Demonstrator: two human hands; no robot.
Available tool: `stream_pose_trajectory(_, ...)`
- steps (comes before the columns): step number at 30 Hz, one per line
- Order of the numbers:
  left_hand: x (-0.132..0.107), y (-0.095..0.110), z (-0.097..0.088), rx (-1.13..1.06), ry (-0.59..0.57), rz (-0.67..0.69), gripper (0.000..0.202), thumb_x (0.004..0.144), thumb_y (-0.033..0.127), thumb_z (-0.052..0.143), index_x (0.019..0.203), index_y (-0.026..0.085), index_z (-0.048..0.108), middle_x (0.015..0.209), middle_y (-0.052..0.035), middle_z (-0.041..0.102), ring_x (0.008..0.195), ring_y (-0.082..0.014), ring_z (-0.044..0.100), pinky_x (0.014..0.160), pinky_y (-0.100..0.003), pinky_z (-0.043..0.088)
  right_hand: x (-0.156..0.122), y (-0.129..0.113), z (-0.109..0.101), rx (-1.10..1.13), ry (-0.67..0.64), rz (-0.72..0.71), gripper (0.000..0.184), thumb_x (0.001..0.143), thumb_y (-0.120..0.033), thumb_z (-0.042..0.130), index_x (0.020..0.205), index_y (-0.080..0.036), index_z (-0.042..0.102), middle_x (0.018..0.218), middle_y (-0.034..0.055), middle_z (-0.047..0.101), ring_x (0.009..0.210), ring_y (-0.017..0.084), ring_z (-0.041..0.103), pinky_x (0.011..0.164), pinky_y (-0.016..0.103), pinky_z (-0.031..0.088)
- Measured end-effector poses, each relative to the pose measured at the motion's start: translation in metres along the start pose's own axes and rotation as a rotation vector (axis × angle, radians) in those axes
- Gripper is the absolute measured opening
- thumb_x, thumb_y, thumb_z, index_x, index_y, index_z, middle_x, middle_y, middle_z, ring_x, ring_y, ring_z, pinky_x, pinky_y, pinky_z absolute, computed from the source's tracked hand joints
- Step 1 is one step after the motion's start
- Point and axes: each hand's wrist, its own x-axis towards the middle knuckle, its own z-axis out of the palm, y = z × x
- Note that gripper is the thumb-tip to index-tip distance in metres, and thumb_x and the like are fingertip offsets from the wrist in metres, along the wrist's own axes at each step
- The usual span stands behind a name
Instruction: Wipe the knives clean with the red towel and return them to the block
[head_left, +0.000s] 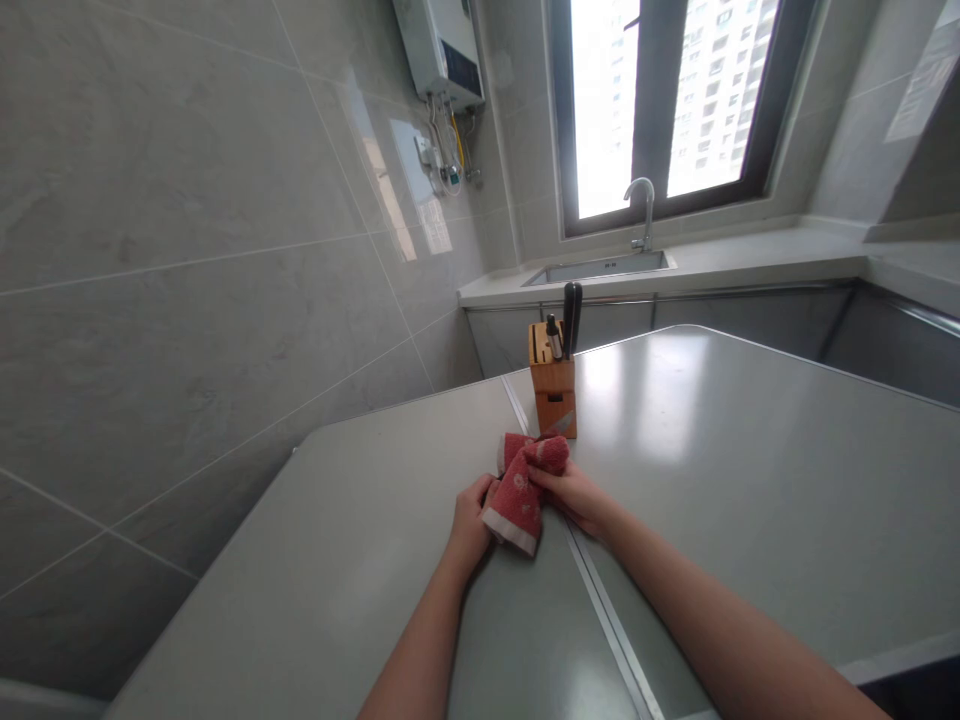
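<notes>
Worktop [360,560], pale and glossy, carries a wooden knife block [553,385]. Just in front of it, a red patterned cloth [521,500] is bunched up. The right hand [576,494] has its fingers closed on the cloth; the left hand [471,522] has its fingers curled round the mostly hidden dark handle of a knife [561,423], whose blade tip shows past the cloth, beside the block's base.

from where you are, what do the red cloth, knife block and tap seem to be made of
Red cloth: probably terry fabric, matte; its surface looks fuzzy and it folds softly.
Knife block: likely wood, smooth finish, judging by its warm brown colour; fine grain is unclear.
Tap: apparently metal, perhaps chromed, from its silvery look.
</notes>
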Motion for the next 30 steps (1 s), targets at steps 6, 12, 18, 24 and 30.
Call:
stream_pose_trajectory(6, 0.0004, -0.0002, 0.0003, -0.008, 0.005, -0.006, 0.019, 0.076, 0.027, 0.046, 0.062, 0.016, 0.043, 0.058, 0.0042, 0.041, 0.058, -0.0104, 0.036, 0.054, -0.02, 0.029, -0.0012, -0.0021, 0.0012, -0.012, 0.008, 0.011, 0.042, 0.061, -0.03, 0.075, 0.097, -0.018, 0.058, 0.094, 0.0063, 0.067, 0.088, 0.022, 0.063, 0.087, 0.038, 0.047)
stream_pose_trajectory(12, 0.0, 0.0013, -0.0003, -0.006, 0.007, -0.011, 0.019, 0.076, 0.028, 0.046, 0.061, 0.016, 0.043, 0.058, 0.0037, 0.042, 0.059, -0.0108, 0.036, 0.055, -0.02, 0.029, -0.0012, -0.0021, 0.0013, -0.019, 0.01, 0.012, 0.043, 0.062, -0.03, 0.075, 0.099, -0.018, 0.057, 0.095, 0.0062, 0.067, 0.088, 0.021, 0.063, 0.086, 0.038, 0.047)
stream_pose_trajectory(18, 0.0, -0.0022, 0.0002, 0.004, 0.0, -0.003, 0.018, 0.076, 0.028, 0.045, 0.062, 0.016, 0.045, 0.058, 0.0037, 0.044, 0.059, -0.011, 0.037, 0.055, -0.02, 0.03, -0.0009, -0.0017, 0.0015, -0.018, 0.002, -0.005, 0.042, 0.062, -0.03, 0.075, 0.099, -0.018, 0.058, 0.095, 0.0056, 0.067, 0.089, 0.021, 0.063, 0.086, 0.037, 0.047)
stream_pose_trajectory(24, 0.0003, -0.004, 0.001, 0.019, -0.012, -0.011, 0.016, 0.074, 0.027, 0.046, 0.062, 0.016, 0.047, 0.058, 0.0041, 0.046, 0.058, -0.0111, 0.038, 0.055, -0.021, 0.03, -0.0014, -0.0027, 0.0018, -0.015, -0.005, 0.001, 0.043, 0.062, -0.03, 0.074, 0.1, -0.018, 0.057, 0.097, 0.0065, 0.067, 0.09, 0.022, 0.063, 0.087, 0.037, 0.047)
stream_pose_trajectory(30, -0.0003, -0.0027, 0.0006, 0.02, 0.004, -0.008, 0.019, 0.076, 0.028, 0.045, 0.062, 0.016, 0.046, 0.057, 0.004, 0.044, 0.058, -0.0109, 0.037, 0.055, -0.021, 0.029, 0.0006, 0.001, -0.0006, -0.013, -0.009, -0.011, 0.045, 0.061, -0.031, 0.075, 0.101, -0.017, 0.057, 0.097, 0.0074, 0.067, 0.088, 0.021, 0.063, 0.087, 0.039, 0.046)
